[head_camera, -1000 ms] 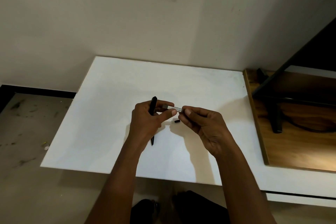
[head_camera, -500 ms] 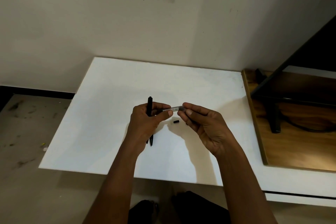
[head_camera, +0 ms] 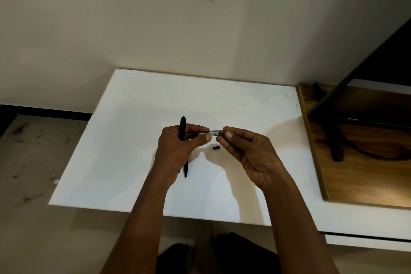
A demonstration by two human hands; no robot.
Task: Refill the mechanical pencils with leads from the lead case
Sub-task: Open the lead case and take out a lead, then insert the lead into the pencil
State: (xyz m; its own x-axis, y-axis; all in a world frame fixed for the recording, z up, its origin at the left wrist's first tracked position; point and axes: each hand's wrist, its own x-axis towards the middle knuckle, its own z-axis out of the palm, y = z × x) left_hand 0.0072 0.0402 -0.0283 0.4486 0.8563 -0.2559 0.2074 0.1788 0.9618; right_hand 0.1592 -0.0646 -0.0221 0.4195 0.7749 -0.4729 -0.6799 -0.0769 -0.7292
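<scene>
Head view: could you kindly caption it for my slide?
Left hand, gripping a black pencil, and right hand pinch the clear lead case; a small black cap lies on the white table.

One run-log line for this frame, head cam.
left hand: grips black mechanical pencil, pinches clear plastic lead case | right hand: pinches case's other end | small black cap: on white table

white label on lead case point(head_camera: 214, 133), print too small to read
</scene>
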